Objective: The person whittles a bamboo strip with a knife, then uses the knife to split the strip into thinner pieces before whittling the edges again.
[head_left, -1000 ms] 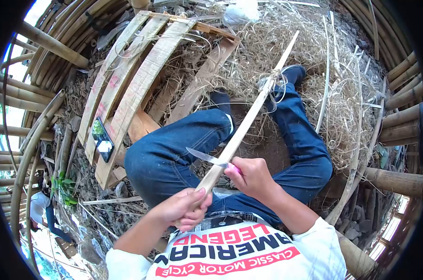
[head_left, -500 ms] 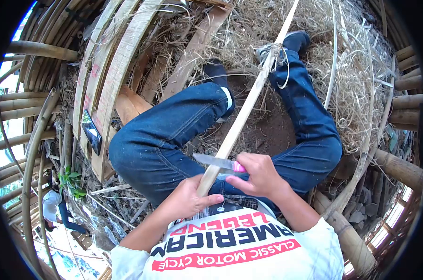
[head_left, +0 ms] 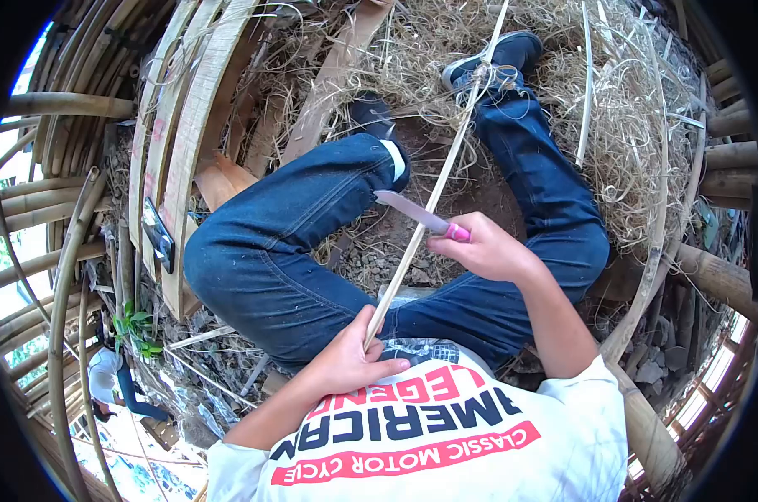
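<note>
My left hand [head_left: 344,358] is closed around the near end of a long pale bamboo strip [head_left: 442,174], low by my lap. The strip runs away from me between my legs, its far part by my right shoe [head_left: 512,57], where curled shavings hang on it. In my right hand [head_left: 492,248] is a knife [head_left: 410,210] with a pink handle, gripped with fingers wrapped round. Its blade points left and crosses over the strip about midway between my lap and my feet.
Curly shavings [head_left: 554,125] cover the ground ahead and to the right. Wide planks [head_left: 199,109] lean at the left with a phone [head_left: 157,234] on them. Bamboo poles [head_left: 713,280] stand at both sides. Another person [head_left: 115,381] is visible beyond the poles at lower left.
My right hand has moved the knife forward along the strip, away from my lap. The strip now shows a narrower side. My left hand keeps hold of its near end.
</note>
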`<action>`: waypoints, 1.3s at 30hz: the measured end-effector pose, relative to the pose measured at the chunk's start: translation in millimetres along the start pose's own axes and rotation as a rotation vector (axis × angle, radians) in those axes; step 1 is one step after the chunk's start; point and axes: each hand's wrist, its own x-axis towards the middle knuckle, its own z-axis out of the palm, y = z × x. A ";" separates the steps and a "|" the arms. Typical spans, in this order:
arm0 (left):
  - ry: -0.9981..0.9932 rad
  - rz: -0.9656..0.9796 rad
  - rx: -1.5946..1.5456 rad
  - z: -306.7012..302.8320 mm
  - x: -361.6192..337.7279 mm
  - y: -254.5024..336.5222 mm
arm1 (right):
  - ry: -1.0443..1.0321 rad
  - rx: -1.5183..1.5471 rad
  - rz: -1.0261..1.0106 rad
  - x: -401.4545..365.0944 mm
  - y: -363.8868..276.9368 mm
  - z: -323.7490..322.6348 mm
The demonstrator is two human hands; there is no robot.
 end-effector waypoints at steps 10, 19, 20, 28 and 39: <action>0.097 0.091 -0.085 11.6 -8.1 -2.9 | 0.337 -0.105 -0.375 -9.7 7.3 11.6; 0.168 0.158 0.008 14.1 0.0 -16.0 | 0.237 -0.132 -0.356 -22.7 9.0 29.5; 0.155 0.151 0.001 12.8 1.1 -16.4 | 0.229 -0.123 -0.345 -24.5 9.0 33.2; 0.160 0.137 0.037 9.2 -1.0 -14.9 | 0.337 -0.249 -0.421 -13.8 13.5 16.9; 0.169 0.123 0.035 13.6 3.4 -8.2 | 0.345 -0.178 -0.028 -5.5 4.8 1.1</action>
